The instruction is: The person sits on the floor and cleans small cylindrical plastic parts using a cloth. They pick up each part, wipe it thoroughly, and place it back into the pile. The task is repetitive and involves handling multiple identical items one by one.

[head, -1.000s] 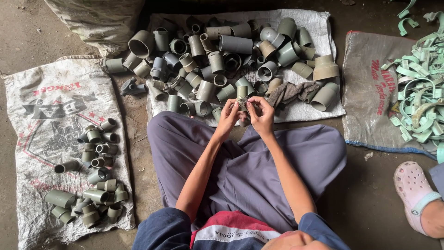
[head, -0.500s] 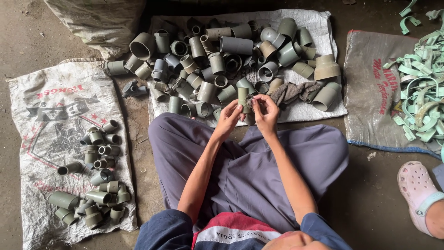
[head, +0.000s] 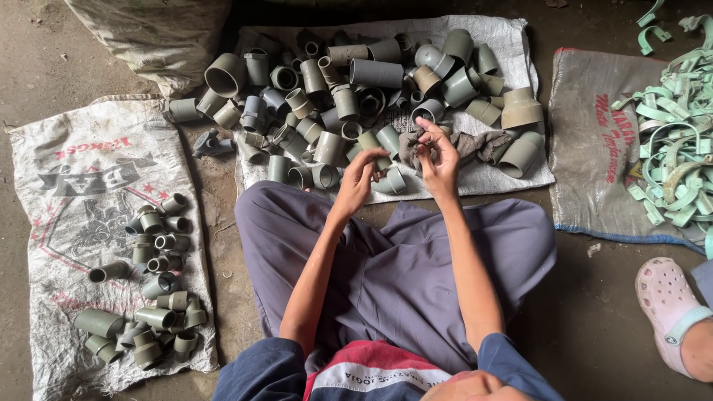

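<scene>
Dozens still unsorted: a heap of grey and olive plastic pipe fittings [head: 356, 82] (couplings, reducers, elbows) covers the white woven sack in the middle [head: 512, 44], just beyond the person's knees.
Set aside so far: a smaller group of grey plastic pipe sleeves [head: 152, 289] lies in loose rows on the printed white sack at the left [head: 67, 193]; by the look of it, well under half of the lot has moved over.
Judged progress: early to middle, with the large heap left to go through.
Left hand [head: 356, 182]: raised over the near edge of the heap, fingers loosely curled and apart; I cannot tell whether it holds anything.
Right hand [head: 438, 160]: fingers pinched together on a small dark piece [head: 425, 151], too small to identify, just beside a crumpled brown-grey rag [head: 475, 145] that lies among the fittings.
Hands together or apart: close to each other, not touching.
Right side: a grey-brown sack [head: 594, 148] carries a tangle of pale green plastic pipe clamps [head: 676, 134].
Floor: bare, stained concrete floor [head: 223, 215], dusty; the person sits on it cross-legged in grey trousers.
Surroundings: a filled woven bag [head: 156, 37] stands at the top left; another person's foot in a pink perforated clog [head: 668, 308] shows at the lower right.
</scene>
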